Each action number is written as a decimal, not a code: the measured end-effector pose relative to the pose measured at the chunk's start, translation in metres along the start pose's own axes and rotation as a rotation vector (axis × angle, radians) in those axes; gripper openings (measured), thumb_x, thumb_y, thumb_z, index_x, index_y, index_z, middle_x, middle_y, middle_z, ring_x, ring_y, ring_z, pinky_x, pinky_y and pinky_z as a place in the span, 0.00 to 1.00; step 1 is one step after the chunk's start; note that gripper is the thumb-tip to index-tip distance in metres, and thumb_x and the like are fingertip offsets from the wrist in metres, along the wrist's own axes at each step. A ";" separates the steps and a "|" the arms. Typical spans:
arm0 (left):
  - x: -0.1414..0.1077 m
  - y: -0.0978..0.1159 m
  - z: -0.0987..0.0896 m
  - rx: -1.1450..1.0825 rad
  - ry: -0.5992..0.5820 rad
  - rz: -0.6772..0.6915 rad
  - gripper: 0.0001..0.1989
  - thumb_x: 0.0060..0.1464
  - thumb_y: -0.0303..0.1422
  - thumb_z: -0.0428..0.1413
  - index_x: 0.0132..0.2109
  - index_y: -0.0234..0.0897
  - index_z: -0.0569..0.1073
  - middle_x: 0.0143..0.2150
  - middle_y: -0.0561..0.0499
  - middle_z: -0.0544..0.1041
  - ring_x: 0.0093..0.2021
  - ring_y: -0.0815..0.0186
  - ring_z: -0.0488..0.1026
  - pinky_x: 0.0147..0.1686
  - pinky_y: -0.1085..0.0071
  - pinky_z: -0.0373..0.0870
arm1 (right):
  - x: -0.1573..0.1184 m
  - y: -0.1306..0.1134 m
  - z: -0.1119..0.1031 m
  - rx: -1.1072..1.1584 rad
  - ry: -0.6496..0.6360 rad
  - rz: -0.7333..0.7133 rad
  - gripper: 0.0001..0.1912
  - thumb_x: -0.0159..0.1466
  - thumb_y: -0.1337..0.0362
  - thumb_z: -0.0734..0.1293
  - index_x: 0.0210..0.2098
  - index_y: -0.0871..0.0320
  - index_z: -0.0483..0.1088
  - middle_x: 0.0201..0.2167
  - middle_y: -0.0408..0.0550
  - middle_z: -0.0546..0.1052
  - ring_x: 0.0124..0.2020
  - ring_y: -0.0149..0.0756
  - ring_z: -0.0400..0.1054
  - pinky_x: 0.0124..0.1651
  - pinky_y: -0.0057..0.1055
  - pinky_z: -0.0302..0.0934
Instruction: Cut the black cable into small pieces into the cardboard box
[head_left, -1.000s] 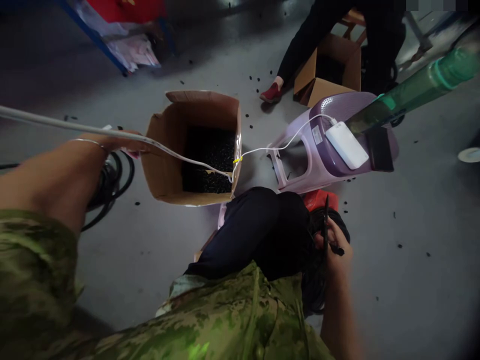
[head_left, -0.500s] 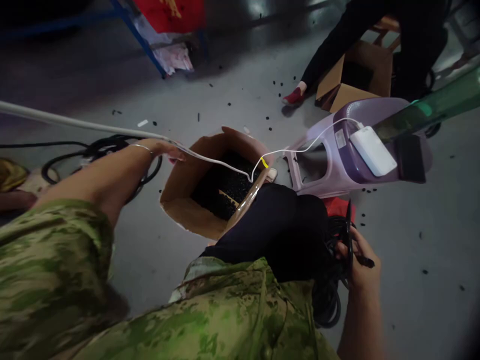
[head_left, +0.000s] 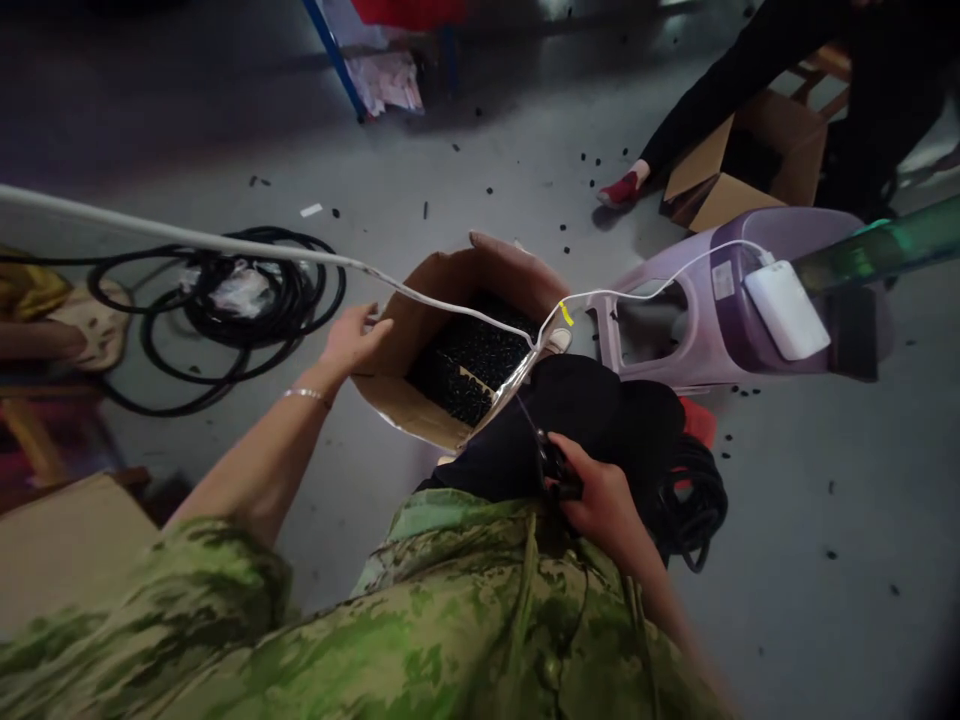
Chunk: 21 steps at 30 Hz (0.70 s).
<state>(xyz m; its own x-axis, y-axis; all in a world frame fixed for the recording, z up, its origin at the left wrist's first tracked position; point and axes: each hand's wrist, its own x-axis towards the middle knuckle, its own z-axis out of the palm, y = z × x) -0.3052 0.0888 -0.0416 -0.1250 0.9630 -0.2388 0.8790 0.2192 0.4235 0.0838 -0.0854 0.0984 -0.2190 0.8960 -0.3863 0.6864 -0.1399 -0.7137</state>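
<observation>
- Grey floor [head_left: 787, 470], scattered with small black bits, surrounds the work.
- Just in front of the person's knees stands the open box [head_left: 390, 355], plain brown cardboard with uneven upper edges, holding many small, glossy black pieces [head_left: 480, 335] and a torn-looking cardboard strip.
- At its left rim is the left hand [head_left: 351, 342], thumb extended; whether the fingers grip the cardboard cannot be told.
- Curled around a dark-handled tool [head_left: 553, 462], the right hand [head_left: 604, 495] is above the lap; the tool's thin, dark tip points toward the box.
- On the purple stool [head_left: 733, 325], a pale label [head_left: 722, 281] carries print too small to read.
</observation>
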 end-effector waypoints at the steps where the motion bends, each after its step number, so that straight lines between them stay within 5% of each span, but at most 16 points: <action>1: -0.018 0.000 0.002 0.026 0.121 -0.012 0.25 0.57 0.41 0.51 0.56 0.29 0.70 0.55 0.36 0.74 0.53 0.52 0.72 0.54 0.57 0.68 | 0.002 0.000 0.000 -0.003 0.014 0.002 0.28 0.60 0.61 0.65 0.60 0.58 0.67 0.37 0.49 0.81 0.34 0.37 0.75 0.41 0.31 0.68; 3: -0.052 0.008 0.013 0.007 0.186 0.058 0.22 0.60 0.38 0.47 0.56 0.32 0.71 0.54 0.38 0.73 0.57 0.53 0.69 0.58 0.57 0.64 | 0.001 -0.001 -0.005 -0.002 0.067 0.016 0.28 0.61 0.60 0.65 0.60 0.59 0.67 0.34 0.48 0.80 0.32 0.36 0.74 0.38 0.29 0.67; 4: -0.067 0.016 0.022 -0.030 0.125 0.118 0.21 0.61 0.38 0.45 0.55 0.34 0.72 0.54 0.40 0.74 0.56 0.55 0.70 0.58 0.59 0.65 | -0.001 -0.002 -0.008 -0.003 0.099 0.028 0.28 0.61 0.60 0.65 0.60 0.59 0.68 0.32 0.46 0.79 0.29 0.34 0.73 0.36 0.28 0.66; 8: -0.106 0.061 0.072 -0.125 -0.350 0.392 0.26 0.60 0.42 0.49 0.62 0.34 0.66 0.60 0.40 0.71 0.60 0.56 0.68 0.61 0.61 0.64 | -0.018 -0.014 -0.024 -0.010 0.169 0.043 0.27 0.61 0.60 0.65 0.59 0.60 0.69 0.27 0.43 0.77 0.25 0.31 0.70 0.32 0.25 0.65; 12: -0.115 0.100 0.111 -0.103 -0.590 0.448 0.32 0.58 0.39 0.52 0.67 0.34 0.61 0.65 0.38 0.66 0.63 0.53 0.65 0.61 0.60 0.63 | -0.038 -0.029 -0.036 -0.028 0.211 0.035 0.25 0.61 0.59 0.66 0.57 0.59 0.71 0.33 0.47 0.80 0.29 0.33 0.73 0.35 0.25 0.67; 16: -0.118 0.111 0.123 -0.211 -0.659 0.358 0.24 0.65 0.33 0.41 0.64 0.38 0.66 0.64 0.45 0.69 0.62 0.59 0.67 0.63 0.63 0.62 | -0.060 -0.036 -0.049 -0.081 0.295 0.084 0.24 0.60 0.56 0.68 0.55 0.57 0.73 0.30 0.46 0.79 0.26 0.32 0.72 0.30 0.24 0.66; 21: -0.124 0.101 0.121 -0.238 -0.631 0.356 0.25 0.66 0.35 0.40 0.68 0.48 0.61 0.65 0.53 0.69 0.63 0.61 0.67 0.64 0.66 0.59 | -0.081 -0.037 -0.061 -0.098 0.346 0.112 0.25 0.61 0.54 0.67 0.55 0.56 0.72 0.26 0.44 0.77 0.21 0.30 0.68 0.26 0.24 0.64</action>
<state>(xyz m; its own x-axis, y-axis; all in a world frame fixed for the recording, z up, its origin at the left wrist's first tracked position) -0.1455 -0.0277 -0.0752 0.4969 0.7250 -0.4769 0.6854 0.0092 0.7281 0.1188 -0.1274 0.1915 0.0970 0.9692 -0.2264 0.7597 -0.2191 -0.6123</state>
